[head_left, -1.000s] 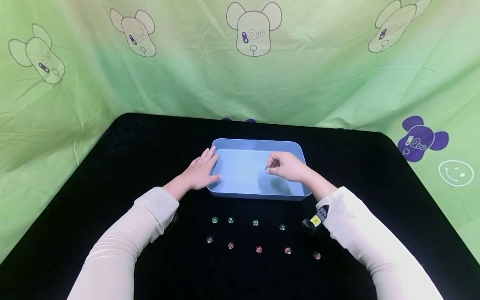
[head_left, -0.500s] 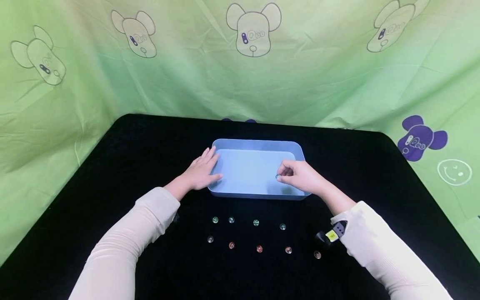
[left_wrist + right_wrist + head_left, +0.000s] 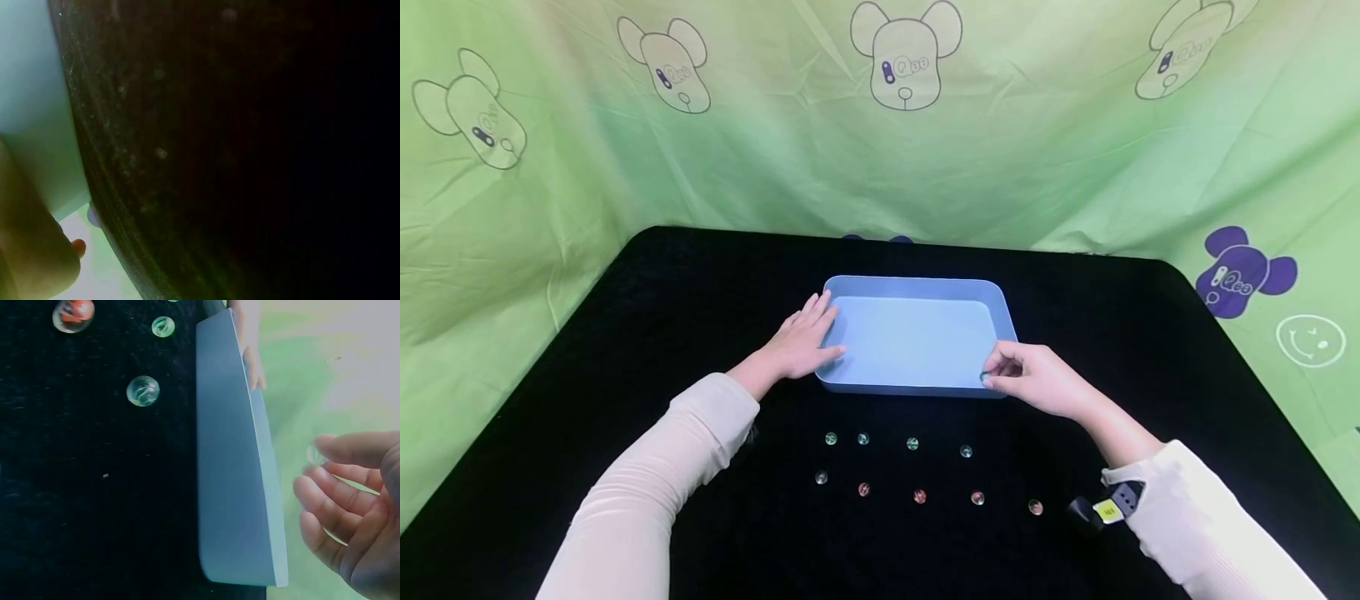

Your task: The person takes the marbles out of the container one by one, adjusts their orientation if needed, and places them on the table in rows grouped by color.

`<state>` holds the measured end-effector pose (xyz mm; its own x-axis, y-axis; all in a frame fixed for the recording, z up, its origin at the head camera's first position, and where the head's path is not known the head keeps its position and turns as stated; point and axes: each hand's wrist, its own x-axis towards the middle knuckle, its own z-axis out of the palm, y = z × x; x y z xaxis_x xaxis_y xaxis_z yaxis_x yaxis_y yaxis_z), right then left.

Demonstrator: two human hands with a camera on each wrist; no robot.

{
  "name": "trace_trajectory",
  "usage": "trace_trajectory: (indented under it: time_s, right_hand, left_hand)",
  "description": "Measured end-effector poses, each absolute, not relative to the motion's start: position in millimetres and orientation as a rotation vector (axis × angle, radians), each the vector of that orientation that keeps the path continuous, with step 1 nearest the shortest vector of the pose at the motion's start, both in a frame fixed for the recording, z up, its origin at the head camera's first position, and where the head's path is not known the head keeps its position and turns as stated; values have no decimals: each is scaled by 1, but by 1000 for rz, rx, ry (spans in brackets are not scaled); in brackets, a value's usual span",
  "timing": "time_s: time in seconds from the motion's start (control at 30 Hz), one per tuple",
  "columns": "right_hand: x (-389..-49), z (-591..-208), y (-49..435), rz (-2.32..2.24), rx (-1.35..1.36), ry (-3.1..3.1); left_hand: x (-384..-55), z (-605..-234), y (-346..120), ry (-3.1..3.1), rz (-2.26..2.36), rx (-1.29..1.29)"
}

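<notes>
My right hand (image 3: 1037, 379) pinches a clear glass marble (image 3: 314, 454) between thumb and fingertips, over the near right corner of the blue tray (image 3: 917, 390). In the right wrist view the marble is above the tray's rim. With fingers spread and straight, my left hand (image 3: 800, 340) rests on the tray's left rim. In front of the tray lie several marbles in two rows: a back row with a green marble (image 3: 831, 438) at its left end, and a front row with an orange-red marble (image 3: 920, 497) near its middle.
A black cloth (image 3: 730, 267) covers the table. Behind and beside it hangs a green printed curtain (image 3: 760, 167). The left wrist view mostly shows dark cloth (image 3: 237, 150). A small black device with a yellow label (image 3: 1108, 510) sits at my right cuff.
My right hand has moved right and toward me, from over the tray's middle to its near right corner, keeping the marble pinched. My left hand has stayed in place.
</notes>
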<state>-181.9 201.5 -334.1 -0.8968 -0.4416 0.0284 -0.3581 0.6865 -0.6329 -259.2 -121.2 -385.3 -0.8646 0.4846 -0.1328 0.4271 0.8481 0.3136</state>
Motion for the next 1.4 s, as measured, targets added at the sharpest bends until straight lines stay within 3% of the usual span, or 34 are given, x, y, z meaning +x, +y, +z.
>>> trace_trajectory:
  time_s: [0.6,1.4]
  right_hand:
    - [-155,-346,219,-1038,-771,2605]
    - [-142,-370,234,-909,-699,2480]
  left_hand:
    - [-261,-385,-122,2812,396,696]
    - [-263,-389,-121,2813,404,693]
